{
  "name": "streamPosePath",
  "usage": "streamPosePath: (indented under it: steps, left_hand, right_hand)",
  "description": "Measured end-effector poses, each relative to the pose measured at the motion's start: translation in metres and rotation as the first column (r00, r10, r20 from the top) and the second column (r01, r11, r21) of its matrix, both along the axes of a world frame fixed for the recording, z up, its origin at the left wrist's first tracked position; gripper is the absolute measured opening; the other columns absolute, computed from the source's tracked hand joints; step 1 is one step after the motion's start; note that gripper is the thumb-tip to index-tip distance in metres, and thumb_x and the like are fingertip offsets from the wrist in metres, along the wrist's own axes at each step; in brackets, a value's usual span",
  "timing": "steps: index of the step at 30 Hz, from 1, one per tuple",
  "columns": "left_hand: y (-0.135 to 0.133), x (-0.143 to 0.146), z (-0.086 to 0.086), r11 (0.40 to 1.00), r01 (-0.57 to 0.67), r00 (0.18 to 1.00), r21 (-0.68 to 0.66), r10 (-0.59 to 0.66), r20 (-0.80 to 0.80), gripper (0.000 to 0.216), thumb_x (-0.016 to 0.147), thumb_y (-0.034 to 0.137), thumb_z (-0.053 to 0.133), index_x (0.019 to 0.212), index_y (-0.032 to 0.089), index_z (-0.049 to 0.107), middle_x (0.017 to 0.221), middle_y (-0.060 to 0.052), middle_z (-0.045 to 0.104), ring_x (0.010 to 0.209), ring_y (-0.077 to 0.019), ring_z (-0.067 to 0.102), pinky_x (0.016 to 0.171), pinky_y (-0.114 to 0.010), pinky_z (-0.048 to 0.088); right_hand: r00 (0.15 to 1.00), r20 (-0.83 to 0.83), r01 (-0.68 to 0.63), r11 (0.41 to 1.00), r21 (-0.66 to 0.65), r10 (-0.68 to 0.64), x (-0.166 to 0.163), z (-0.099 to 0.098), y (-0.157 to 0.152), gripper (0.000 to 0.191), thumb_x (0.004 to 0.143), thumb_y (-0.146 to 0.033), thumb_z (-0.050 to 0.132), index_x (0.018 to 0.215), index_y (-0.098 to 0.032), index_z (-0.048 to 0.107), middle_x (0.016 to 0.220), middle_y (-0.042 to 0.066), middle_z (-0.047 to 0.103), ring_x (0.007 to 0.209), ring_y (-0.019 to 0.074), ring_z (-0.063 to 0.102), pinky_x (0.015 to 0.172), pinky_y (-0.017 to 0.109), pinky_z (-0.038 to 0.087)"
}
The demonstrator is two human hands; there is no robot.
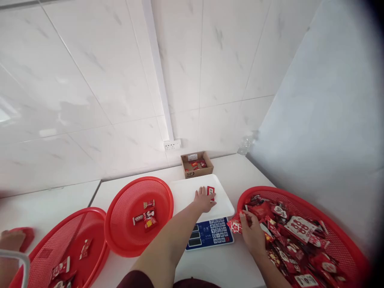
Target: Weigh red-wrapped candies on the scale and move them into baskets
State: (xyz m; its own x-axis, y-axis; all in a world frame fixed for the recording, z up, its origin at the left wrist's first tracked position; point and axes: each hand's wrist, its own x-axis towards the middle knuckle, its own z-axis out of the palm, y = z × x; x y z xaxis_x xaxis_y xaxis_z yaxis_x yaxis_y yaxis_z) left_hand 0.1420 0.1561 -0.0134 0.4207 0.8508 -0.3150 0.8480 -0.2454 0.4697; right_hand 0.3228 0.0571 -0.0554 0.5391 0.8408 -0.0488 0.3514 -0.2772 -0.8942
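My left hand reaches over the white weighing tray of a digital scale, its fingers spread. A small red packet lies on the tray at its fingertips; whether they touch it I cannot tell. The scale's blue keypad panel faces me below the tray. My right hand pinches a red candy packet with white print, between the scale and a large red basket. That basket at the right is heaped with red wrapped candies.
A round red basket with a few candies stands left of the scale. Another red basket is at the lower left, beside another person's hand. Behind the scale sits a cardboard box holding red packets. Clear plastic lies against the wall.
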Motion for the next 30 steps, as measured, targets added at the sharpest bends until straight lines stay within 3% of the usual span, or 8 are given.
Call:
streamPosePath:
  steps: [3, 6, 12, 16, 20, 24, 27, 30]
  left_hand:
    - [0.000, 0.003, -0.002, 0.999, 0.024, 0.998, 0.035, -0.025, 0.053, 0.039, 0.084, 0.035, 0.044, 0.122, 0.026, 0.052, 0.145, -0.009, 0.031, 0.136, -0.0319, 0.018, 0.108, -0.054, 0.016]
    - [-0.009, -0.003, -0.005, 0.998, 0.006, 0.991, 0.066, -0.015, 0.132, 0.027, 0.083, 0.021, 0.044, 0.101, 0.020, 0.064, 0.127, -0.010, 0.049, 0.122, -0.0276, 0.041, 0.104, -0.043, 0.030]
    - [-0.046, -0.047, -0.006, 0.966, -0.240, 0.922, 0.094, 0.197, 0.333, 0.029, 0.078, 0.007, 0.044, 0.087, 0.020, 0.068, 0.102, -0.005, 0.062, 0.091, -0.0167, 0.059, 0.086, -0.029, 0.046]
    - [-0.080, -0.104, 0.000, 0.860, -0.502, 0.795, 0.087, 0.420, 0.437, 0.024, 0.077, 0.009, 0.048, 0.088, 0.020, 0.067, 0.098, -0.004, 0.063, 0.090, -0.0151, 0.059, 0.084, -0.028, 0.047]
    - [-0.113, -0.168, 0.001, 0.674, -0.738, 0.618, 0.043, 0.647, 0.447, 0.019, 0.076, 0.013, 0.052, 0.088, 0.017, 0.066, 0.098, -0.008, 0.065, 0.093, -0.0190, 0.060, 0.086, -0.033, 0.046]
    - [-0.138, -0.211, 0.000, 0.511, -0.860, 0.467, 0.004, 0.782, 0.412, 0.023, 0.074, 0.017, 0.055, 0.096, 0.015, 0.063, 0.098, -0.011, 0.066, 0.093, -0.0240, 0.061, 0.085, -0.039, 0.045]
    - [-0.146, -0.218, 0.005, 0.459, -0.888, 0.428, 0.028, 0.803, 0.414, 0.029, 0.071, 0.019, 0.059, 0.099, 0.014, 0.061, 0.107, -0.013, 0.062, 0.107, -0.0291, 0.054, 0.094, -0.045, 0.038]
    - [-0.146, -0.198, 0.014, 0.488, -0.871, 0.453, 0.053, 0.758, 0.470, 0.029, 0.072, 0.020, 0.059, 0.100, 0.016, 0.061, 0.122, -0.013, 0.055, 0.124, -0.0292, 0.041, 0.104, -0.045, 0.027]
  right_hand:
    - [1.000, -0.006, 0.000, 1.000, -0.016, 0.000, 0.000, 0.002, 0.000, 0.050, 0.067, -0.058, 0.044, 0.094, -0.018, 0.058, 0.101, 0.013, 0.064, 0.094, 0.0269, 0.057, 0.087, 0.041, 0.041]
    - [1.000, -0.014, -0.006, 1.000, -0.017, 0.006, -0.001, 0.003, -0.001, 0.051, 0.068, -0.058, 0.043, 0.095, -0.017, 0.057, 0.102, 0.013, 0.064, 0.095, 0.0264, 0.057, 0.088, 0.040, 0.041]
    - [1.000, 0.010, -0.020, 1.000, 0.007, 0.020, 0.001, 0.001, -0.001, 0.053, 0.069, -0.061, 0.042, 0.095, -0.016, 0.057, 0.098, 0.013, 0.063, 0.091, 0.0258, 0.056, 0.086, 0.040, 0.041]
    - [0.999, 0.047, -0.019, 1.000, -0.024, 0.020, 0.001, 0.005, -0.003, 0.054, 0.068, -0.061, 0.042, 0.096, -0.017, 0.057, 0.098, 0.013, 0.063, 0.090, 0.0262, 0.056, 0.083, 0.040, 0.041]
    - [0.997, 0.067, -0.034, 0.998, -0.050, 0.038, 0.002, 0.007, -0.004, 0.052, 0.069, -0.058, 0.042, 0.097, -0.017, 0.057, 0.101, 0.014, 0.062, 0.090, 0.0274, 0.055, 0.083, 0.041, 0.040]
    - [0.995, 0.081, -0.057, 0.997, -0.046, 0.060, 0.004, 0.004, -0.004, 0.051, 0.070, -0.057, 0.043, 0.097, -0.016, 0.057, 0.101, 0.015, 0.062, 0.090, 0.0279, 0.055, 0.082, 0.041, 0.041]
    - [0.993, 0.098, -0.063, 0.997, -0.039, 0.066, 0.005, 0.002, -0.004, 0.052, 0.071, -0.057, 0.042, 0.099, -0.016, 0.058, 0.102, 0.015, 0.062, 0.090, 0.0280, 0.055, 0.082, 0.041, 0.041]
    - [0.993, 0.107, -0.056, 0.998, -0.005, 0.056, 0.003, 0.005, -0.005, 0.055, 0.071, -0.059, 0.042, 0.099, -0.015, 0.058, 0.103, 0.016, 0.062, 0.091, 0.0284, 0.055, 0.082, 0.042, 0.041]
